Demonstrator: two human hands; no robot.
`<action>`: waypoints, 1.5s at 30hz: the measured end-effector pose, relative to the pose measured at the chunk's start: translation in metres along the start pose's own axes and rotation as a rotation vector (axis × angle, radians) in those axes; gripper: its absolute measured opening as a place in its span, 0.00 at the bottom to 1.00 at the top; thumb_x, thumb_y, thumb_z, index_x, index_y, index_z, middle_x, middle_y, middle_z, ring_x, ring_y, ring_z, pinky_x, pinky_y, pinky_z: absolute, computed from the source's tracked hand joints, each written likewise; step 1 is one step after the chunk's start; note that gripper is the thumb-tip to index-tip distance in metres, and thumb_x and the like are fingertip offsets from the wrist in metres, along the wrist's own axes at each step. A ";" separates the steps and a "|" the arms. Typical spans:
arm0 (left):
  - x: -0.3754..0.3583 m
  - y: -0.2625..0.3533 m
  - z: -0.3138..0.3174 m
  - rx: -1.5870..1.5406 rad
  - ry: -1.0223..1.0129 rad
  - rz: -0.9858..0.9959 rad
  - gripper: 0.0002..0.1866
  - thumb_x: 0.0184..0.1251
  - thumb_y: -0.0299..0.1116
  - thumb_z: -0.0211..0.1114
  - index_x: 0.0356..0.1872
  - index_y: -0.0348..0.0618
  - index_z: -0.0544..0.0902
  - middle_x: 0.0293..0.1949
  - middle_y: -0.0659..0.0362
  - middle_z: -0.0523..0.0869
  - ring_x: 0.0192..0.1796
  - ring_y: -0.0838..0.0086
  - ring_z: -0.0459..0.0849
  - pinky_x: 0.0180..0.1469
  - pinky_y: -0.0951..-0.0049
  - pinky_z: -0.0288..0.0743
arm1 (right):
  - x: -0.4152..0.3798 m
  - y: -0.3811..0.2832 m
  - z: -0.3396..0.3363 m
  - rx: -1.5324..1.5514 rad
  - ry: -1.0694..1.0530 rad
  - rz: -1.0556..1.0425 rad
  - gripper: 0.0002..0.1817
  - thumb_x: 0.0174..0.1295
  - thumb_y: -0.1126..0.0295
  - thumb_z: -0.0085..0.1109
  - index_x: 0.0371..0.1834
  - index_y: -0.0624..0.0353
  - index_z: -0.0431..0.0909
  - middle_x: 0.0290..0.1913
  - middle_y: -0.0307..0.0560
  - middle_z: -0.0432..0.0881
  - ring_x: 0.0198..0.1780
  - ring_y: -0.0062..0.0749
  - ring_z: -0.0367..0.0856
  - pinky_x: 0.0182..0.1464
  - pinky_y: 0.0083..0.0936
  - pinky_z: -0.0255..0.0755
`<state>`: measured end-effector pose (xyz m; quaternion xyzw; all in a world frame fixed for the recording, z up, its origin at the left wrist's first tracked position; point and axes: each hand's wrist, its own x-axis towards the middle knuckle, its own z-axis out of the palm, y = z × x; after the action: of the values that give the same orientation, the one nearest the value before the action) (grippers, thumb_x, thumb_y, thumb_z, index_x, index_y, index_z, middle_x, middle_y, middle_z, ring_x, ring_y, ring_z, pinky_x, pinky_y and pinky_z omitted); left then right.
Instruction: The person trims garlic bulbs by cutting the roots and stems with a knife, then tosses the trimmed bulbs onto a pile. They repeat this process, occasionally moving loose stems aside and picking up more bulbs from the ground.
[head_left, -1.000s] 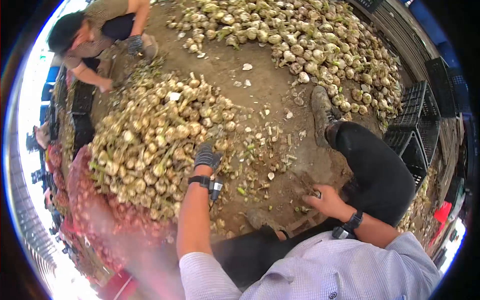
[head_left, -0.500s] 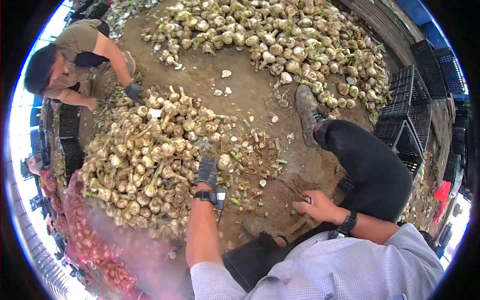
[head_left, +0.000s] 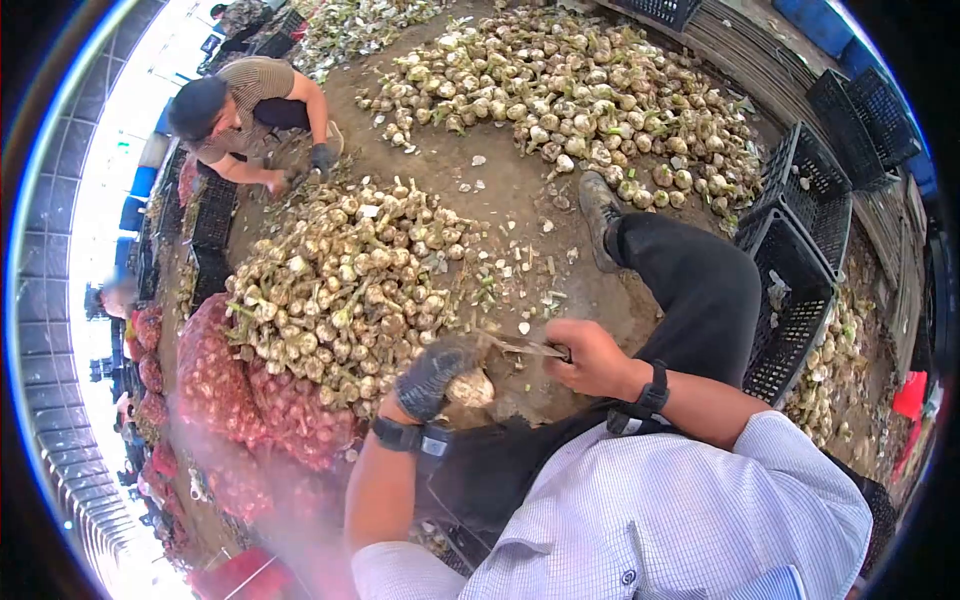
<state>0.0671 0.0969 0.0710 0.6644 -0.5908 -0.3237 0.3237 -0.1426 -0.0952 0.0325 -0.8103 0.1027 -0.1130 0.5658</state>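
Observation:
My left hand (head_left: 435,380), in a dark grey glove, is closed around a garlic bulb (head_left: 470,389). The bulb's pale, rounded end shows below the fingers. My bare right hand (head_left: 592,360) grips a knife (head_left: 527,348), its blade pointing left toward the bulb's stem side. The blade tip overlaps the stem area just above my gloved fingers. Beyond my left hand lies a heap of garlic (head_left: 350,290) with stems on. Cut stem pieces and peelings are scattered on the dirt to its right.
A larger garlic pile (head_left: 590,95) spreads across the back. Black plastic crates (head_left: 785,310) stand at right, beside my bent leg (head_left: 690,290). Red mesh sacks (head_left: 220,375) of garlic sit at left. A co-worker (head_left: 250,110) crouches behind the nearer heap, hands low.
My left hand has picked up a garlic bulb from the heap and drawn it back toward me. My right hand has raised the knife to it. The view has swung left.

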 end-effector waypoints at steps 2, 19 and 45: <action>-0.013 0.011 0.024 0.022 0.019 0.037 0.16 0.63 0.27 0.63 0.52 0.43 0.82 0.53 0.53 0.84 0.55 0.62 0.82 0.58 0.65 0.74 | -0.007 -0.010 0.000 0.011 -0.001 -0.091 0.13 0.48 0.69 0.65 0.35 0.61 0.77 0.32 0.56 0.76 0.36 0.56 0.77 0.37 0.40 0.70; -0.008 0.025 0.087 -0.422 0.320 -0.624 0.16 0.69 0.32 0.57 0.55 0.39 0.79 0.57 0.45 0.79 0.59 0.57 0.76 0.60 0.61 0.71 | -0.014 0.031 -0.014 -0.220 -0.035 0.133 0.15 0.51 0.63 0.64 0.32 0.67 0.79 0.30 0.63 0.80 0.35 0.61 0.79 0.41 0.43 0.75; 0.008 -0.001 0.126 -0.383 0.483 -0.306 0.22 0.54 0.28 0.73 0.51 0.38 0.78 0.45 0.55 0.85 0.46 0.69 0.84 0.49 0.68 0.77 | -0.004 0.019 -0.008 -0.091 -0.123 -0.047 0.16 0.54 0.61 0.67 0.40 0.61 0.80 0.30 0.53 0.79 0.32 0.48 0.79 0.35 0.38 0.72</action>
<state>-0.0335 0.0831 -0.0032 0.7301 -0.3191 -0.3067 0.5207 -0.1497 -0.1074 0.0169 -0.8426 0.0539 -0.0714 0.5310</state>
